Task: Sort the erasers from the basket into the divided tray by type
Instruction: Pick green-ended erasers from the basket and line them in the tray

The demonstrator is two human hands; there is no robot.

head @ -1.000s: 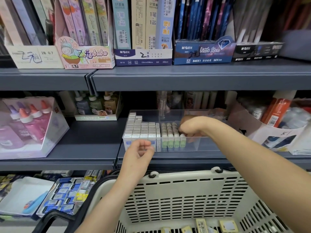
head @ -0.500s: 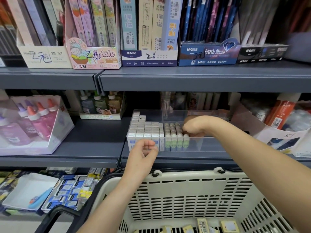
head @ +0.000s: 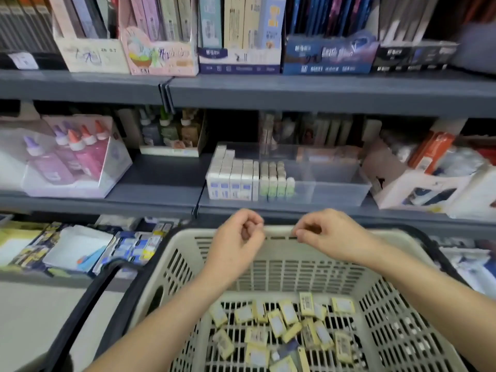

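A clear divided tray (head: 335,187) sits on the middle shelf. Its left part holds rows of white-and-blue erasers (head: 232,181), and green-and-white erasers (head: 276,178) stand beside them; the right part looks bare. Below stands a beige slatted basket (head: 397,331) with several yellow-wrapped erasers (head: 284,326) loose on its bottom. My left hand (head: 239,237) and my right hand (head: 327,234) hover over the basket's far rim, both with fingers curled. I see nothing in either hand.
Pink glue bottles in a clear display box (head: 67,162) stand on the shelf to the left. A white carton (head: 418,189) sits right of the tray. Boxes of pencil leads line the upper shelf (head: 295,92). Stationery packs (head: 128,248) lie on the lower shelf.
My right hand has come out of the tray and both hands have dropped to the basket's far rim. The view has tilted down, showing more of the basket's bottom.
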